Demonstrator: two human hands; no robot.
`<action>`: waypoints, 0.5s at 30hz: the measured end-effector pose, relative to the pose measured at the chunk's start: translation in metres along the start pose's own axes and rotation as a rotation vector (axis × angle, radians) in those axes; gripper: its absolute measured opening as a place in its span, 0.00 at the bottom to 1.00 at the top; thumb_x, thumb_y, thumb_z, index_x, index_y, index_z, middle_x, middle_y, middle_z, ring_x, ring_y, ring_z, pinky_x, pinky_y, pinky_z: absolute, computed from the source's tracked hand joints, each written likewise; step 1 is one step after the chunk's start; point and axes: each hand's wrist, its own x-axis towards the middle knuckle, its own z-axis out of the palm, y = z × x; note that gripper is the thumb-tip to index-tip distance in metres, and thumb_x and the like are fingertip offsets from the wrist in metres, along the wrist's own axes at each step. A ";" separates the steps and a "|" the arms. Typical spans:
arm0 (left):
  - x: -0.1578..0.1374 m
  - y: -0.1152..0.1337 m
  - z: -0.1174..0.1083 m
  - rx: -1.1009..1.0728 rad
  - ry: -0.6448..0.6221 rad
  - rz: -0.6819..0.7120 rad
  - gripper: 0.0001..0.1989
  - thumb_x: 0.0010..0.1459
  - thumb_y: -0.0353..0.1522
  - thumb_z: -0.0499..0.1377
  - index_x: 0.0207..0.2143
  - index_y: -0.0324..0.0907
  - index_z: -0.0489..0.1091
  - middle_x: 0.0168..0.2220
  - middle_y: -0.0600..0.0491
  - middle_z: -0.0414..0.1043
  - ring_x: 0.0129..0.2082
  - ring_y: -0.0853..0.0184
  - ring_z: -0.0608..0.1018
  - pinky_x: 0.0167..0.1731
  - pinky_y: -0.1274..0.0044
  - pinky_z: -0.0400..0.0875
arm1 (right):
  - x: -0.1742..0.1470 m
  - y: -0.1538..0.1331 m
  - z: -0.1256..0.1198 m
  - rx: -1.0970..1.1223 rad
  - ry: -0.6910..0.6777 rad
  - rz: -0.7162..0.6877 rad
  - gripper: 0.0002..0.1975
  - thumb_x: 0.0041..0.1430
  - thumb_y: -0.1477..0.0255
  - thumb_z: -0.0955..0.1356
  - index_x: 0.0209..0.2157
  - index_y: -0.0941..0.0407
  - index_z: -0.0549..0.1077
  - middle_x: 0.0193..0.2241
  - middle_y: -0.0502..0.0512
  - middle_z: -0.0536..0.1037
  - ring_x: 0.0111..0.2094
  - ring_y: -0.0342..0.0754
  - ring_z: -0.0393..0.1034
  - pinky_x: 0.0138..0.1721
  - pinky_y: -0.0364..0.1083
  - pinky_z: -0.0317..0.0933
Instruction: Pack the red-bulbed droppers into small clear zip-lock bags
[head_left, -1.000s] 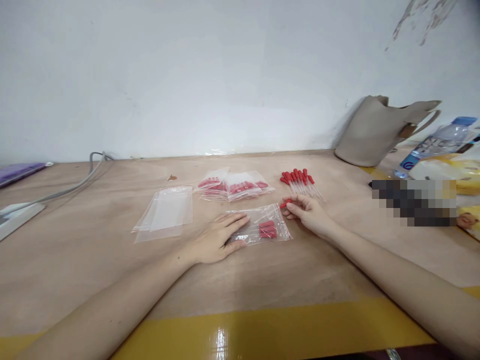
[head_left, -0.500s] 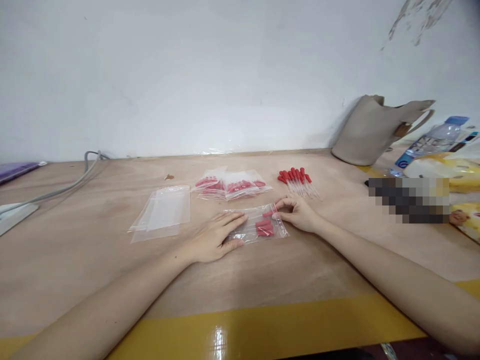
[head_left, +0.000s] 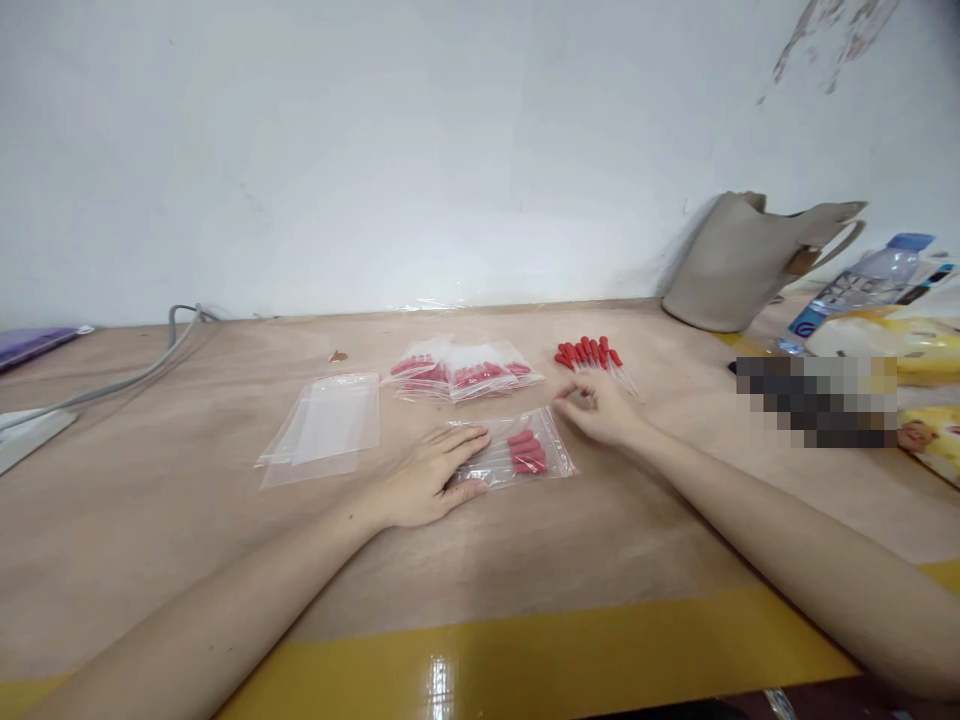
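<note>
A clear zip bag [head_left: 556, 450] lies flat on the table with several red-tipped sticks [head_left: 528, 455] inside, their red heads towards the bag's right end. My left hand [head_left: 435, 475] rests spread on the left part of this bag, pressing it down. Just beyond the bag's right edge, my right hand [head_left: 600, 408] is off the bag, its fingers loosely curled with a gap and nothing visible between them. Behind that hand sits a pile of loose red-tipped sticks [head_left: 592, 351], partly covered by the fingers. Filled zip bags [head_left: 480, 368] lie overlapping farther back.
Flat, clear zip bags [head_left: 334, 420] are stacked to the left. A grey cable [head_left: 142, 372] and a purple item [head_left: 37, 345] are at far left. On the right stand a beige bag [head_left: 739, 265] and a water bottle [head_left: 862, 285], near yellow packets [head_left: 892, 340]. A wall rises behind.
My right hand has let go of the bag's open end and moved slightly right, towards the loose pile. The top stick now lies beside the others in the bag. My left hand stays put.
</note>
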 end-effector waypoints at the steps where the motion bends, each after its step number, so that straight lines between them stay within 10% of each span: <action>1: 0.000 0.000 0.000 -0.007 0.010 0.005 0.26 0.63 0.43 0.50 0.59 0.41 0.54 0.60 0.45 0.56 0.59 0.58 0.60 0.57 0.62 0.56 | 0.006 0.002 -0.004 -0.108 0.057 0.079 0.05 0.50 0.70 0.65 0.28 0.56 0.71 0.31 0.56 0.74 0.35 0.49 0.67 0.37 0.47 0.59; 15: 0.001 -0.001 0.002 -0.024 0.036 0.030 0.24 0.63 0.42 0.50 0.57 0.40 0.57 0.58 0.43 0.58 0.59 0.58 0.61 0.56 0.64 0.57 | 0.055 -0.005 -0.002 -0.437 -0.008 0.472 0.16 0.52 0.79 0.60 0.45 0.63 0.61 0.37 0.69 0.74 0.39 0.58 0.70 0.35 0.49 0.57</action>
